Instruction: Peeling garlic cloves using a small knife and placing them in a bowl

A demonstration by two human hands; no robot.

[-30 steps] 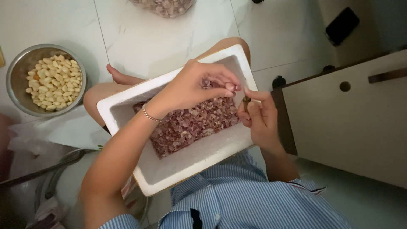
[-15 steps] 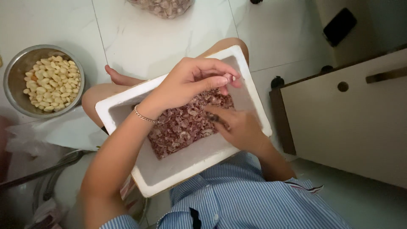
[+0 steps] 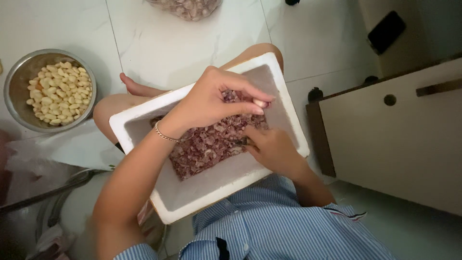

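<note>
1. Comparing with a second ago, the right hand (image 3: 272, 150) has dropped from the box's far right edge, where it met the other hand, down into the pile of purplish garlic skins (image 3: 207, 144); half a second ago it was already low in the box, and it now lies a little nearer the person's body.
2. The left hand (image 3: 211, 103) has barely shifted — it stays arched over the top of the pile, fingertips pointing to the right.
3. That left hand is held narrow, thumb and fingers pinched around a pale peeled garlic clove (image 3: 261, 103) that shows at the fingertips, just above the skins.
4. A thin bracelet (image 3: 167, 137) sits on the left wrist, and the forearm runs up from the lower left across the box's near wall.
5. The right hand lies palm down on the skins with its fingers curled in; something small and dark shows at its fingertips, but I cannot tell what it is or how firmly the hand is closed.
6. The white foam box (image 3: 202, 197) rests on the person's lap, as before, tilted across the knees.
7. To the left on the tiled floor stands a metal bowl (image 3: 17, 74) of peeled cloves — well apart from both hands.
</note>
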